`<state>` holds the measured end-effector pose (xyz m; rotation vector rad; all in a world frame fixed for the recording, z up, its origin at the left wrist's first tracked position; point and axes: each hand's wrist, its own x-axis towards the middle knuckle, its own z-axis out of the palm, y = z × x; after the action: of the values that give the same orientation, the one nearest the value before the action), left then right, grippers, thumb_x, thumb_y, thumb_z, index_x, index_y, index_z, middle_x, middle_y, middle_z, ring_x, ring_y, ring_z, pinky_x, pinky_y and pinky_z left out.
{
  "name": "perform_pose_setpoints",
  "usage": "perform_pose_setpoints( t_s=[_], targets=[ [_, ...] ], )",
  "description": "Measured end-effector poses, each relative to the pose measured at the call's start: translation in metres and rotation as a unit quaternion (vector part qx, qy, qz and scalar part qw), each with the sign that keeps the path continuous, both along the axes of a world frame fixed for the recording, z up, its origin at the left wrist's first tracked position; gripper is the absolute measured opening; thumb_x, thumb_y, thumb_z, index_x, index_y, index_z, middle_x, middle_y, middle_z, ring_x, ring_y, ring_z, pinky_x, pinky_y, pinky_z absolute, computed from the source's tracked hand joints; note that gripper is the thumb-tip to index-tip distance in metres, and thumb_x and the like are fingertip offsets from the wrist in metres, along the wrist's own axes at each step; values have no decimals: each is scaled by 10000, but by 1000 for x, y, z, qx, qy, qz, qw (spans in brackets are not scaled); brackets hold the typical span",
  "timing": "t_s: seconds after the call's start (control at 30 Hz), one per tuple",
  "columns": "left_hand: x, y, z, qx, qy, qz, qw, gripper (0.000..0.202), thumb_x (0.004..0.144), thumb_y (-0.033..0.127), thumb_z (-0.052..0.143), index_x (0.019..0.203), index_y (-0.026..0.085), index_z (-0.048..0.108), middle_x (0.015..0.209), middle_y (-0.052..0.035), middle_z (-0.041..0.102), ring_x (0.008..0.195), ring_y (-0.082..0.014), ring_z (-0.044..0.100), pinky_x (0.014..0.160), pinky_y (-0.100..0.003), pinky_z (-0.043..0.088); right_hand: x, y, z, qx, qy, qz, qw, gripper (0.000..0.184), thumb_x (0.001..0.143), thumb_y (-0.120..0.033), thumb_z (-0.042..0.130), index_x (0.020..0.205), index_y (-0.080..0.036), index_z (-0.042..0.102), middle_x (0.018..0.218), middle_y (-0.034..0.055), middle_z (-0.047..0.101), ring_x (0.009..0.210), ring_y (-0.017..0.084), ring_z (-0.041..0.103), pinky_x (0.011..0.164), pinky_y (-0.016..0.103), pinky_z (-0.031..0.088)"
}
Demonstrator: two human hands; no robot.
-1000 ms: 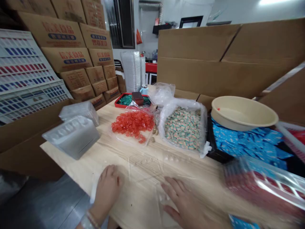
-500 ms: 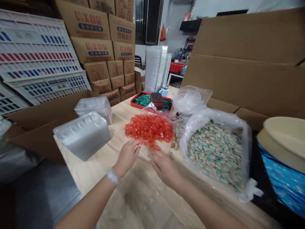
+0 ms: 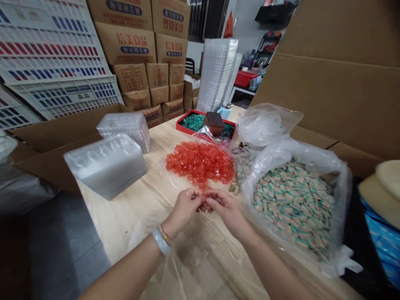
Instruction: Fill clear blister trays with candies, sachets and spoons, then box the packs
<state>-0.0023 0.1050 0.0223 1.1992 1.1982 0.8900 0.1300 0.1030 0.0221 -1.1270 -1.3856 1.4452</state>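
A pile of shiny red translucent pieces (image 3: 200,160) lies on clear plastic on the wooden table. Just in front of it, my left hand (image 3: 183,207) and my right hand (image 3: 227,208) meet, fingers bent and thumbs pressed inward. Between the fingertips is a small cluster of the red pieces (image 3: 204,205), partly hidden by the fingers. Both hands are closed on it. On my left wrist are a pale bangle (image 3: 161,241) and a thin gold band. To the right of my right hand, a clear plastic bag (image 3: 250,183) is full of small green, pink and white striped pieces (image 3: 293,204).
Clear plastic trays (image 3: 108,166) stand at the table's left edge. Behind the red pile are a red-rimmed tray (image 3: 184,128) of green pieces, a dark box (image 3: 214,123) and a tall stack of clear trays (image 3: 217,75). Cardboard boxes (image 3: 134,46) are piled at the back.
My hands have come together in front of the pile and closed on a few red pieces; earlier they were apart and blurred. The view has tilted down and shifted slightly left.
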Motion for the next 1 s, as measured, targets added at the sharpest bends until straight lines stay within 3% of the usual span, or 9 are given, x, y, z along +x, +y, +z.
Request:
perform_pose_setpoints(
  t_s=[0.13,0.27,0.33,0.43,0.57,0.63,0.8,0.9,1.0],
  targets=[
    [21,-39,-7,-74,-53,-30,995,140,702,228,459,603,148,516,487,36,537,416,-72,468,432,-183,366,23,-45,2,-4,-54,0,999,198,737,-333,524,829,-159,541,631,-1,567,545,107,525,506,233,421],
    [12,-50,-6,44,100,-74,991,162,725,197,448,771,158,599,701,-15,623,636,-128,555,608,-239,439,43,-72,-1,124,-274,12,954,168,803,-263,426,848,-174,561,741,41,571,691,144,551,616,264,439],
    [1,-34,-2,164,215,-25,962,205,751,184,436,883,171,591,845,-41,619,801,-157,548,741,-276,423,45,-76,-3,174,-379,52,908,194,823,-192,378,816,-177,571,767,49,566,725,143,553,646,253,434],
    [-14,10,3,276,371,50,885,285,762,171,450,1037,173,523,1037,-77,545,999,-192,471,880,-322,354,39,-75,-9,213,-508,118,826,233,808,-99,367,756,-185,577,730,37,564,661,129,552,578,217,418],
    [-23,65,-1,245,479,108,836,529,706,260,563,1194,176,377,1277,-144,322,1173,-314,280,943,-461,250,30,-73,-21,250,-630,131,723,230,758,-34,412,729,-190,578,753,36,573,626,134,540,508,219,382],
    [-22,75,-6,224,513,86,824,576,693,262,579,1215,200,342,1298,-151,279,1169,-350,266,915,-496,258,30,-74,-28,259,-632,127,719,231,755,-32,418,728,-196,578,757,35,579,665,145,545,531,224,391],
    [-18,52,-18,252,514,0,820,344,747,133,466,1082,213,461,1183,-99,389,1013,-229,442,843,-356,363,35,-76,-37,279,-552,93,780,228,806,-105,386,828,-220,581,771,37,586,710,153,548,617,236,415],
    [-23,32,-20,277,492,-63,823,198,766,124,424,896,207,547,1046,-61,473,933,-180,476,800,-302,385,39,-74,-27,271,-535,67,797,219,825,-184,383,954,-214,558,810,47,591,703,162,557,617,253,424],
    [-31,27,-20,276,428,-83,857,108,751,152,456,771,194,554,880,-35,523,858,-164,492,761,-279,389,41,-62,-11,261,-533,50,803,240,820,-234,403,1016,-199,537,861,66,587,763,188,554,663,289,430]
  ],
)
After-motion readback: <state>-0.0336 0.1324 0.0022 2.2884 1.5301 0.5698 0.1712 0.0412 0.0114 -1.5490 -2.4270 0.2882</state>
